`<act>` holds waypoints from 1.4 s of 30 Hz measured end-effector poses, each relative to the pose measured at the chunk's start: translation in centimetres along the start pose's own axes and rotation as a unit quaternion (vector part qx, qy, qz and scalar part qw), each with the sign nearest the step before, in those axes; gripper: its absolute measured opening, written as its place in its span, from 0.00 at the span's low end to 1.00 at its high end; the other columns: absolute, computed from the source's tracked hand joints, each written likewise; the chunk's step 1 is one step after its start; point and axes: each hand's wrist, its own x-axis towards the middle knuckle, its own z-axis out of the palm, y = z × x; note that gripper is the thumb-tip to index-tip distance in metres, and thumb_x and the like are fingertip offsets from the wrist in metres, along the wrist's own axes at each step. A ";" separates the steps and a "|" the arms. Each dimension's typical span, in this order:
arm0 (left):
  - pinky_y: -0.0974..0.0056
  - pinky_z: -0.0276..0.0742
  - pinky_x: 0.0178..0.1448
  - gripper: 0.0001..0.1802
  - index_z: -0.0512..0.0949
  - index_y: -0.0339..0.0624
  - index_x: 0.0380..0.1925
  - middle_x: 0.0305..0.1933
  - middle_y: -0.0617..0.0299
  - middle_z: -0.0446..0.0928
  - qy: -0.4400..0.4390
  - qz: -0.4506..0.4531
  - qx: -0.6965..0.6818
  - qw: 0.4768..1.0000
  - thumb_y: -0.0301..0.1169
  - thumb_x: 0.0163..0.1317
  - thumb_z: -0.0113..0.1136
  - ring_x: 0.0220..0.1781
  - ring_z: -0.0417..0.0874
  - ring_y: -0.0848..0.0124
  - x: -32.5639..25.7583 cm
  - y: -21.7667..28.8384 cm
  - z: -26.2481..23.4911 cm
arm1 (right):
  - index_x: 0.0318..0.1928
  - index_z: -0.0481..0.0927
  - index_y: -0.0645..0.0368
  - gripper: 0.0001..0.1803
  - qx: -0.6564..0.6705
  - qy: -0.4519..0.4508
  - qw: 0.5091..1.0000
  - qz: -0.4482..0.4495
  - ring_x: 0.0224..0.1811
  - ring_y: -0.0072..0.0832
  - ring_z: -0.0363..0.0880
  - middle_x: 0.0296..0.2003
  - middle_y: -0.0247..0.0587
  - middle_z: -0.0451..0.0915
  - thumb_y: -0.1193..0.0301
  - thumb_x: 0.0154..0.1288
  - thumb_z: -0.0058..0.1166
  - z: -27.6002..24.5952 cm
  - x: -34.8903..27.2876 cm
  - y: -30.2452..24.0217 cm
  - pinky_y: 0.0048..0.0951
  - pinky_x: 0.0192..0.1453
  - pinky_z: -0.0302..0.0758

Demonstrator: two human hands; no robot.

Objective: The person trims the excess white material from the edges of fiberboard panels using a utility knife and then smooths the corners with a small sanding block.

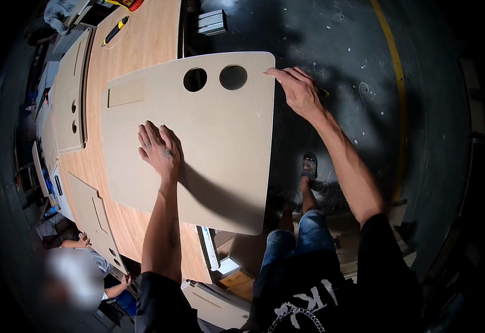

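A large beige panel (214,127) with rounded right corners lies on the wood-grain table (142,39) and juts past its right edge. It has two round holes near its far edge and a rectangular recess at the far left. Flat on its face rests my left hand (160,151), fingers spread. Beside the far right corner is my right hand (299,94), with fingers bent and closed at the panel's edge. A dark and yellow end shows past that hand; what the fingers hold is hidden. A thin pale strand lies on the panel near this corner.
A yellow-and-black utility knife (115,31) lies on the far table. Similar panels (70,100) sit along the left side. At lower left, another person (81,272) holds a panel (95,213). Thin scraps litter the dark floor (336,50) at right, near a yellow line (396,66).
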 end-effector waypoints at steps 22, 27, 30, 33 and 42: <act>0.36 0.51 0.67 0.32 0.61 0.39 0.65 0.71 0.44 0.57 0.025 0.086 0.026 0.996 0.50 0.69 0.38 0.74 0.54 0.52 0.4 -2.0 1.4 | 0.52 0.80 0.54 0.24 0.040 -0.041 0.988 0.142 0.37 0.36 0.76 0.40 0.38 0.81 0.86 0.53 0.51 0.0 -17.1 -17.5 0.37 0.43 0.69; 0.36 0.52 0.67 0.32 0.61 0.41 0.65 0.71 0.46 0.57 0.040 0.076 0.022 0.996 0.51 0.69 0.38 0.73 0.55 0.53 0.5 -2.0 1.4 | 0.55 0.80 0.45 0.27 0.058 -0.115 0.983 0.133 0.40 0.34 0.75 0.37 0.37 0.79 0.80 0.52 0.55 -0.4 -24.1 -21.8 0.35 0.46 0.70; 0.35 0.52 0.67 0.32 0.61 0.42 0.65 0.71 0.47 0.57 0.030 0.065 0.002 0.997 0.51 0.69 0.38 0.74 0.55 0.53 0.4 -1.3 1.3 | 0.56 0.79 0.43 0.28 0.056 -0.190 0.978 0.062 0.42 0.35 0.76 0.38 0.38 0.79 0.77 0.52 0.53 -0.6 -28.0 -24.0 0.35 0.47 0.71; 0.36 0.52 0.68 0.31 0.61 0.43 0.66 0.72 0.47 0.56 0.014 0.062 0.009 0.998 0.50 0.69 0.38 0.74 0.53 0.52 -0.1 -1.3 1.6 | 0.54 0.81 0.43 0.27 0.121 -0.218 0.968 0.027 0.38 0.33 0.76 0.34 0.35 0.79 0.78 0.52 0.51 -1.3 -30.1 -25.8 0.33 0.44 0.74; 0.37 0.48 0.70 0.32 0.60 0.42 0.68 0.73 0.48 0.56 0.003 0.020 0.004 1.000 0.50 0.71 0.37 0.76 0.52 0.54 0.3 -0.5 0.1 | 0.56 0.76 0.67 0.17 0.320 0.125 0.881 0.325 0.48 0.25 0.81 0.47 0.46 0.83 0.75 0.69 0.52 0.9 -10.0 -6.8 0.24 0.53 0.76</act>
